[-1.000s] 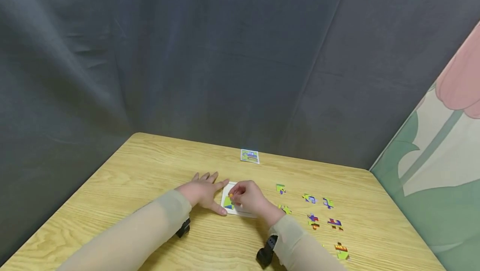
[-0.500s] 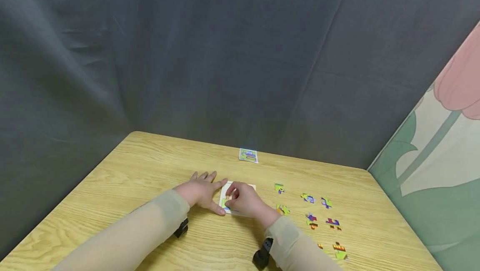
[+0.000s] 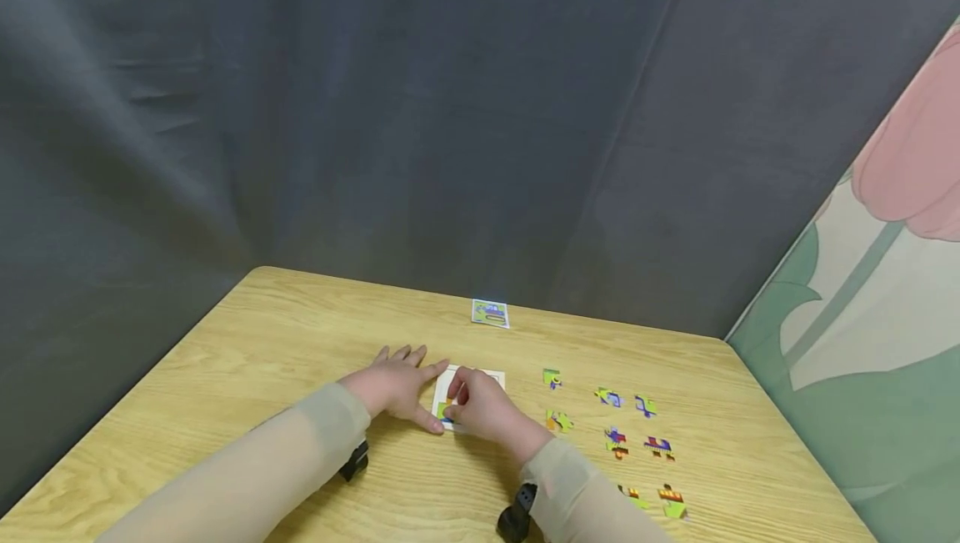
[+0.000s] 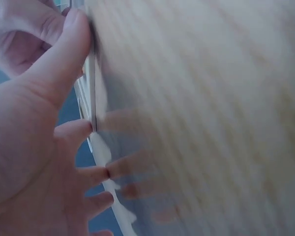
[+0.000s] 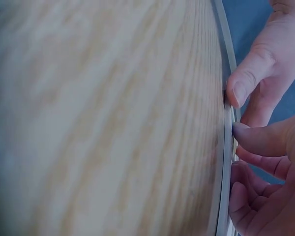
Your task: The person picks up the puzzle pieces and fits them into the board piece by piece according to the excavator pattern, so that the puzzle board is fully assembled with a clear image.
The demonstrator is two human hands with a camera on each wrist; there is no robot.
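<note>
A white puzzle tray (image 3: 491, 375) lies flat on the table. My left hand (image 3: 393, 386) is spread at its left side, thumb and index finger touching the frame's edge. A green puzzle piece (image 3: 442, 411) sits in the tray's near left corner. Over the tray, my right hand (image 3: 483, 406) pinches a small puzzle piece with some orange (image 3: 452, 402), mostly hidden by the fingers. In the right wrist view, the right thumb (image 5: 263, 139) is low against the tray's rim (image 5: 225, 167), close to the left thumb (image 5: 246, 83).
Several loose puzzle pieces lie to the right, among them a green corner piece (image 3: 552, 378), a purple and red piece (image 3: 659, 446) and a striped one (image 3: 672, 501). A small picture card (image 3: 491, 313) lies near the table's far edge. A dark curtain (image 3: 450, 109) hangs behind.
The right hand has lowered slightly toward the tray's near left part with the puzzle piece. The left hand stays at the tray's edge; the whole view shifts a little.
</note>
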